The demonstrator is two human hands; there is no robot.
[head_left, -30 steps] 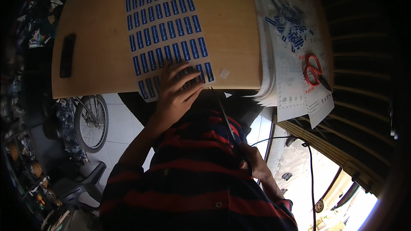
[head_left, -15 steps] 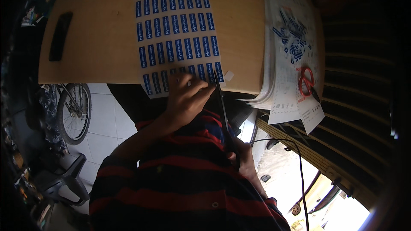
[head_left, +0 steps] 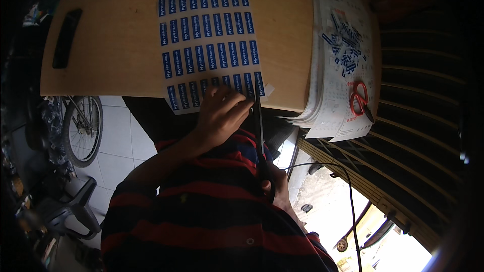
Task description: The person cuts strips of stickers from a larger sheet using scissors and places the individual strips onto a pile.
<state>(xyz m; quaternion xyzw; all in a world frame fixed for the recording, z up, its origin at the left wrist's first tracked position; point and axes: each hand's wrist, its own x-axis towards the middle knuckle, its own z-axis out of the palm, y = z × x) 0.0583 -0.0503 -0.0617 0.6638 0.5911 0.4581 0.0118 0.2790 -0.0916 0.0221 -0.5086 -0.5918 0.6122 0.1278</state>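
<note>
A long sheet of blue rectangular stickers (head_left: 200,50) in rows lies on the wooden table, its near end sticking out over the front edge. With bent fingers my left hand (head_left: 222,116) grips that near end, close to its right corner. Below the table edge, my right hand (head_left: 277,184) is closed round the handles of dark scissors (head_left: 259,133). Their long blades point away from me and reach the sheet between its two rightmost columns of stickers. A small white paper scrap (head_left: 269,90) lies beside the sheet's right corner.
A stack of papers (head_left: 317,45) on the right bears a pile of cut blue stickers (head_left: 346,45) and red-handled scissors (head_left: 359,102). A black phone-like slab (head_left: 67,39) rests at the table's left. A dark cable (head_left: 348,176) hangs right of my right hand.
The scissors' handles and my right hand have shifted slightly left, so the blades stand straighter along the sheet. My left hand keeps its grip. The whole view has moved a little.
</note>
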